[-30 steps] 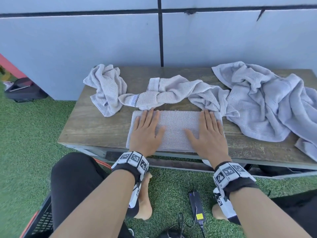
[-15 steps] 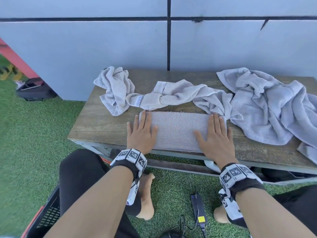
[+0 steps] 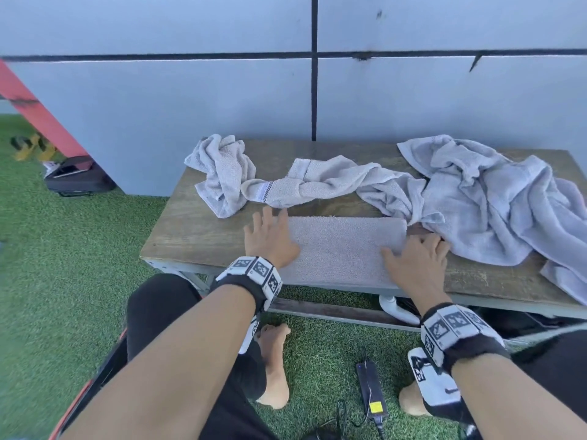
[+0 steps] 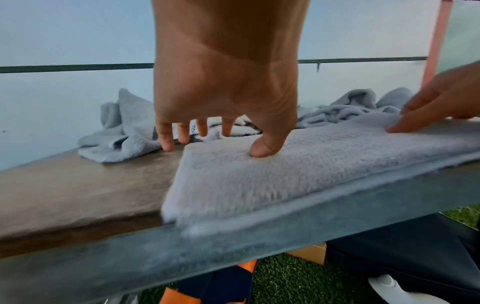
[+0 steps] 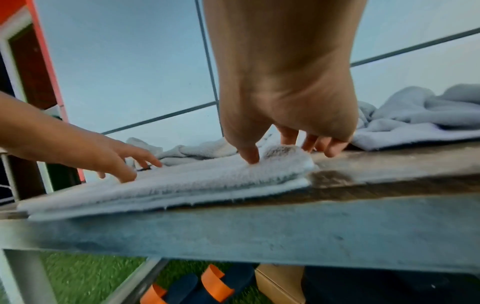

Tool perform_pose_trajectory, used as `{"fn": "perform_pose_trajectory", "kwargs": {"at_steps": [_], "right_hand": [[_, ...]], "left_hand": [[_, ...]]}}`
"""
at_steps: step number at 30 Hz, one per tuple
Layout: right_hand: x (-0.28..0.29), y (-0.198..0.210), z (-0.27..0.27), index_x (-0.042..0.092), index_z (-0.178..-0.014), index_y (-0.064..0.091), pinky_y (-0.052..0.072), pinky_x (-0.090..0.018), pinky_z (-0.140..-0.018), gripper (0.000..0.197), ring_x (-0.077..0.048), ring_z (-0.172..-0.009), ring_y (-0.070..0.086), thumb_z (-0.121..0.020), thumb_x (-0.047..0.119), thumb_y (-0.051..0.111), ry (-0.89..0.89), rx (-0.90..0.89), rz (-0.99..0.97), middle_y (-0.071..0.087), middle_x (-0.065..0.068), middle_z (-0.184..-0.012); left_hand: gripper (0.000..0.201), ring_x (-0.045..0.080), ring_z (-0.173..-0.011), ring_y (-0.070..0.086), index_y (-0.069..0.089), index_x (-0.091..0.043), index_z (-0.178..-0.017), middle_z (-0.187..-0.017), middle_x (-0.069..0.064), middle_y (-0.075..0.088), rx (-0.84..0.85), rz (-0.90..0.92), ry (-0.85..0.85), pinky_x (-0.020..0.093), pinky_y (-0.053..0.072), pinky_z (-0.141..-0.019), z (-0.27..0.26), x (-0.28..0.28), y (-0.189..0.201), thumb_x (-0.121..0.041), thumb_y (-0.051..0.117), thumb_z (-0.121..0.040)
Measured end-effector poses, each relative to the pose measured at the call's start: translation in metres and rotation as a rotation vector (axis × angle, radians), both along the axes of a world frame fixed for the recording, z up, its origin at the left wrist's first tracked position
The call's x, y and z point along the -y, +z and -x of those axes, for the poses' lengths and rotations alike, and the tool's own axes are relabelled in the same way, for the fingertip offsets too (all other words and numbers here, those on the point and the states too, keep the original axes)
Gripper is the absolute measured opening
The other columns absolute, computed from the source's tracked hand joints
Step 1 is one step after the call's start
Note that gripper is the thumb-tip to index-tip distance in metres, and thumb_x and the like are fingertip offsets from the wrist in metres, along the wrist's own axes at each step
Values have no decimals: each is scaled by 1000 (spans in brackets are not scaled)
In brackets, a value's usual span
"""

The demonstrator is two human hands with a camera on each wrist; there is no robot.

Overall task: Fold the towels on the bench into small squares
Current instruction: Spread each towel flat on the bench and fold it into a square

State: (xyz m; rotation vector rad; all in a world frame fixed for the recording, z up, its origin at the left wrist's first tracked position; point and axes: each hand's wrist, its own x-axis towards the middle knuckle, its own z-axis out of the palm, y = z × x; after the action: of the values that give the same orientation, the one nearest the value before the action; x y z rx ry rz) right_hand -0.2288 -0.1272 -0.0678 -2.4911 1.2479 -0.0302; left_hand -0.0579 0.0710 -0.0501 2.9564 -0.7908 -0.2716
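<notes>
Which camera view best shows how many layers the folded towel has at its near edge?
The right wrist view: the folded towel shows stacked layers along its near edge there. The left wrist view blurs that edge into one band, and the head view shows only its flat top.

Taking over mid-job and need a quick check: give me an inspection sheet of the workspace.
Surface: wooden bench with a metal front edge; wood bare at the left end.
Job's things: folded towel lies flat at the front edge, a long rectangle; three crumpled towels behind and right, unfolded.
Clutter: nothing seen on the bench.
Grippers: left hand fingers spread at the folded towel's left end, thumb pressing it; right hand at the right end, thumb on top, fingers beyond the edge.
Cables: power adapter with cord on the grass.
Surroundings: grey panel wall, artificial grass, black bag, sandals under the bench.
</notes>
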Motion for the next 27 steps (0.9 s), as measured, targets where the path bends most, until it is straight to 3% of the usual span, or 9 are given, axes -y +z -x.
{"fn": "perform_pose_trajectory", "kwargs": {"at_steps": [3,5,7,11,15,20,23,25,27], "right_hand": [[0,11,-7,7,-90,55,42,-48,-99,28,-35,-112,48,-87,35,54,39,-6,-111,54,-14,-114],[4,24,-11,11,-88,51,50,-42,-77,21,-28,-83,58,-86,32,53,65,73,-190,61,-7,-91],[10,45,-23,16,-88,47,47,-37,-64,15,-26,-71,56,-87,30,52,139,140,-165,57,-5,-81],[21,88,-68,23,-84,51,50,-41,-73,6,-33,-83,59,-88,26,53,268,304,38,61,-4,-85],[20,100,-98,18,-119,56,37,-44,-96,28,-35,-115,51,-91,22,54,307,407,227,62,-7,-120],[2,53,-79,26,-106,62,51,-39,-81,18,-25,-97,59,-91,31,52,534,102,24,63,-2,-112],[-15,21,-48,25,-129,55,43,-45,-102,34,-25,-122,45,-96,31,53,640,-23,-97,47,0,-136],[-20,6,-32,27,-140,46,34,-47,-113,43,-24,-135,35,-98,29,52,658,21,-105,35,5,-149],[-21,5,-24,29,-147,39,26,-49,-118,53,-25,-143,28,-97,18,51,677,47,-103,27,8,-157]], "left_hand": [[68,31,-134,33,37,-19,-143,-142,9,38,-17,-65,-82,50,33,-108,3,3,3,-36,61,-82],[62,30,-132,36,43,-16,-135,-137,9,43,-9,-80,-76,49,33,-108,3,2,5,-38,63,-81],[59,30,-132,37,46,-13,-130,-135,10,47,-16,-97,-63,48,32,-110,2,-1,6,-42,63,-82],[59,30,-124,44,58,-12,-114,-123,7,57,-61,-82,-6,47,31,-106,5,-5,12,-63,52,-85],[44,26,-98,58,57,-15,-96,-107,5,66,-252,9,86,44,43,-99,17,-8,16,-57,61,-82],[40,28,-94,64,55,-13,-111,-108,6,63,-423,170,208,45,55,-89,27,-11,15,-42,57,-83],[47,27,-94,64,43,-12,-120,-107,8,61,-448,241,209,44,56,-84,29,-11,13,-37,60,-84],[46,19,-78,61,33,-13,-123,-96,5,59,-509,356,183,33,52,-66,30,-12,11,-26,60,-88],[42,14,-61,49,31,-17,-125,-88,4,56,-556,462,148,25,39,-54,31,-14,13,-14,55,-92]]}}
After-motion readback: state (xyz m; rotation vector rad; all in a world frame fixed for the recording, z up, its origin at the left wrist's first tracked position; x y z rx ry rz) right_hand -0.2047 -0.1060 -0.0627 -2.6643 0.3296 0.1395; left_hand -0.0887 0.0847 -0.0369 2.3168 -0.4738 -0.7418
